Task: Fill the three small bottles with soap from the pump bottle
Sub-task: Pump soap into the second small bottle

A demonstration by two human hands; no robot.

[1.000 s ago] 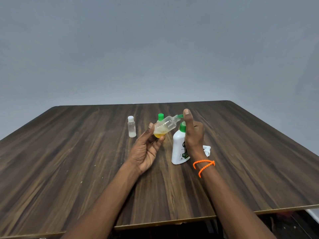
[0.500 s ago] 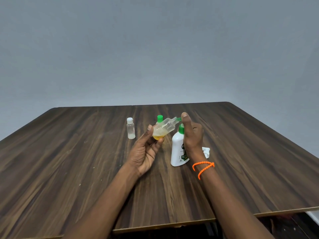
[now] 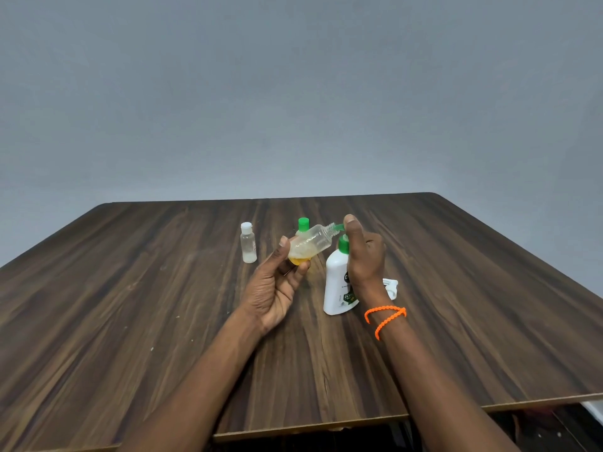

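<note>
My left hand holds a small clear bottle tilted, its open neck touching the green pump nozzle. Yellow soap lies in its lower end. My right hand rests on top of the white pump bottle, one finger on the green pump head, and it hides much of the bottle. A second small clear bottle with a white cap stands upright to the left. Behind the held bottle, a third bottle's green cap shows; its body is mostly hidden.
All of this sits on a dark wooden table. A small white cap-like piece lies just right of the pump bottle, partly behind my right wrist. An orange beaded band circles that wrist. The table's front edge is near me.
The held bottle and both hands have stayed almost in place at the pump nozzle. The layer of yellow soap in the held bottle looks about the same.
</note>
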